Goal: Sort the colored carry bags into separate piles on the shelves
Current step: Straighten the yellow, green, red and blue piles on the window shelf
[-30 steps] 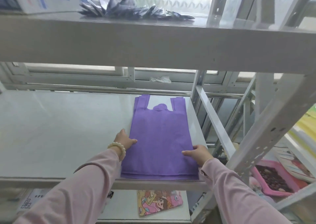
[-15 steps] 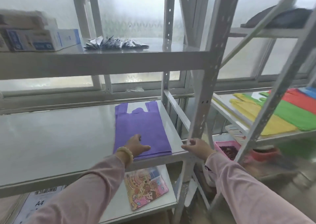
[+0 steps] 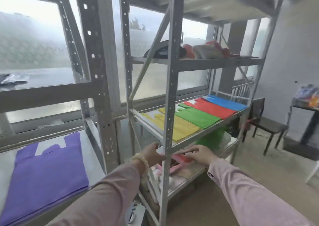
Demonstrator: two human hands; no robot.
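Observation:
A pile of purple carry bags (image 3: 46, 177) lies flat on the left rack's shelf (image 3: 96, 170). On the right rack's shelf (image 3: 155, 130) lie side by side a yellow pile (image 3: 181, 130), a green pile (image 3: 198, 117), a red pile (image 3: 212, 108) and a blue pile (image 3: 227, 102). My left hand (image 3: 151, 154) and my right hand (image 3: 198, 155) hang in the air in front of the right rack, below the yellow pile, fingers relaxed and holding nothing. Both are apart from the purple pile.
A grey upright post (image 3: 168, 105) stands between my hands. A pink tray (image 3: 177, 163) sits on the lower shelf behind them. Dark and red items (image 3: 189, 50) lie on the upper shelf. A dark chair (image 3: 265, 127) and a black table (image 3: 309, 122) stand at the right.
The view has swung right from the purple pile to the right rack. Both hands left the purple bags and the shelf edge and now hover before the right rack.

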